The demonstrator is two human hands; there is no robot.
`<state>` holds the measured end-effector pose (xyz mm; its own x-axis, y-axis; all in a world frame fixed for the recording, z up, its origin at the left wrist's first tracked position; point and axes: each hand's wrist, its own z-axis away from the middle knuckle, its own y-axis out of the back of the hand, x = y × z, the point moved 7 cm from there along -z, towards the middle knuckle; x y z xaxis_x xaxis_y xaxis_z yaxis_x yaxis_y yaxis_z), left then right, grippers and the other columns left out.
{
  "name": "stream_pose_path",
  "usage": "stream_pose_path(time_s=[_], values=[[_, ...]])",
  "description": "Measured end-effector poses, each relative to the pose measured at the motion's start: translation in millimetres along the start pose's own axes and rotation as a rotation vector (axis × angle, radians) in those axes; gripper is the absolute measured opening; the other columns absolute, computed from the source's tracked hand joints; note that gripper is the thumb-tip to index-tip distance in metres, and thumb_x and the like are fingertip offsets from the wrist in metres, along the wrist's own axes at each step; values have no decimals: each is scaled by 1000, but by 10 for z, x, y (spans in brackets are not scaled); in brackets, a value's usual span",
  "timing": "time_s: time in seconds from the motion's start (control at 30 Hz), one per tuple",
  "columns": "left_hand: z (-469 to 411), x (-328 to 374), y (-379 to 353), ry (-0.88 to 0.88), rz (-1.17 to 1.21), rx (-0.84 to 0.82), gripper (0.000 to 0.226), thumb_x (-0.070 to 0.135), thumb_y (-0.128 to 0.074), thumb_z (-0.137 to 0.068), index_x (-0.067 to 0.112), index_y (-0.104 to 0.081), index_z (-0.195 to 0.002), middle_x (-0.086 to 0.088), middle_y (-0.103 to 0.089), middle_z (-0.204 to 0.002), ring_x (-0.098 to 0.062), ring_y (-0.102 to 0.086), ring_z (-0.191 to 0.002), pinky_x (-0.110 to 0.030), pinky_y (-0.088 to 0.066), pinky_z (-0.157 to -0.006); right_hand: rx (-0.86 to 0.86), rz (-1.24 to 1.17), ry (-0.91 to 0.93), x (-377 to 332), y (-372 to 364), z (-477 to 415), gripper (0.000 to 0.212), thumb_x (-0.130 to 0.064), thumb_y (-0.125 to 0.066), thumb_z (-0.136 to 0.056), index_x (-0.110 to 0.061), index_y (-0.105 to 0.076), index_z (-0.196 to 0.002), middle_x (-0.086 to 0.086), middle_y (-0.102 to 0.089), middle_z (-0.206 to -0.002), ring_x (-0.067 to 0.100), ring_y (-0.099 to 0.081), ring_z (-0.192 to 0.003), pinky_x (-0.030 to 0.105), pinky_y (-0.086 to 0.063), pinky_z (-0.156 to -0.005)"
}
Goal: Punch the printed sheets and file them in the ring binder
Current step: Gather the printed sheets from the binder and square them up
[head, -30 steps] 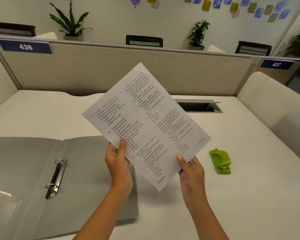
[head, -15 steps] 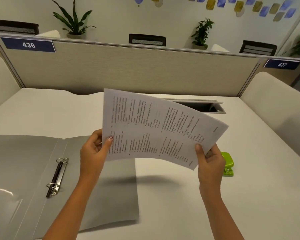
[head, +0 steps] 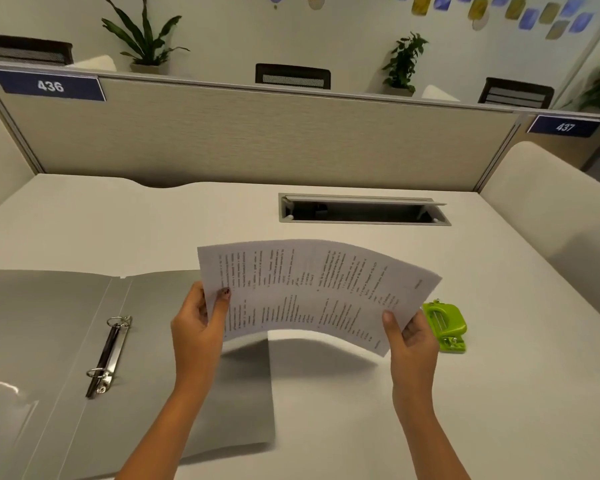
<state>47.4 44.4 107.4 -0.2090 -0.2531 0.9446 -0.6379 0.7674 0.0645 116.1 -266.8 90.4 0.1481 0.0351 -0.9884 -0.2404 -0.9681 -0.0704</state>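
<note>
I hold the printed sheets point(head: 312, 289) sideways above the desk, bowed upward in the middle. My left hand point(head: 198, 327) pinches their left edge and my right hand point(head: 411, 336) pinches the lower right corner. A grey ring binder point(head: 49, 341) lies open flat at the left, its two metal rings point(head: 108, 355) closed and bare. A small green hole punch point(head: 447, 325) sits on the desk just right of my right hand, partly hidden by the paper's corner.
A white desk point(head: 326, 410) spreads below. An open cable slot point(head: 361, 211) is set into it at the back. A beige partition point(head: 257, 140) with signs 436 and 437 closes off the far side. Padded side panels stand at left and right.
The sheets turned from an upright diagonal to lying sideways and came lower toward the desk. Both hands spread apart to the paper's two ends.
</note>
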Motion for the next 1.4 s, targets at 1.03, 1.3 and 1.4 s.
stream_pose_path(time_s=[1.03,1.3,1.4], values=[[172,-223,22,71,-54,-75,26,26,-59,-86,51,-58,-96,10,-67,-102,-10,-67,-90,-19,-58,-66,-102,223,-158,454,80,63,21,-12,-64,-90,-31,-60,-99,-10,-70,-98,13,-67,-94,31,-55,-82],[232,-352,112,134,-132,-76,25,31,-61,-84,56,-59,-87,10,-71,-93,-7,-71,-78,-36,-61,-56,-114,178,-279,575,116,89,17,-15,-66,-89,-28,-65,-100,-2,-74,-100,21,-68,-99,40,-56,-88],[182,-360,142,213,-68,-22,24,19,-65,-88,43,-61,-88,9,-72,-89,-16,-73,-73,-41,-61,-57,-84,-127,-395,528,60,111,22,-12,-65,-89,-14,-64,-111,5,-74,-103,24,-70,-97,40,-56,-84]])
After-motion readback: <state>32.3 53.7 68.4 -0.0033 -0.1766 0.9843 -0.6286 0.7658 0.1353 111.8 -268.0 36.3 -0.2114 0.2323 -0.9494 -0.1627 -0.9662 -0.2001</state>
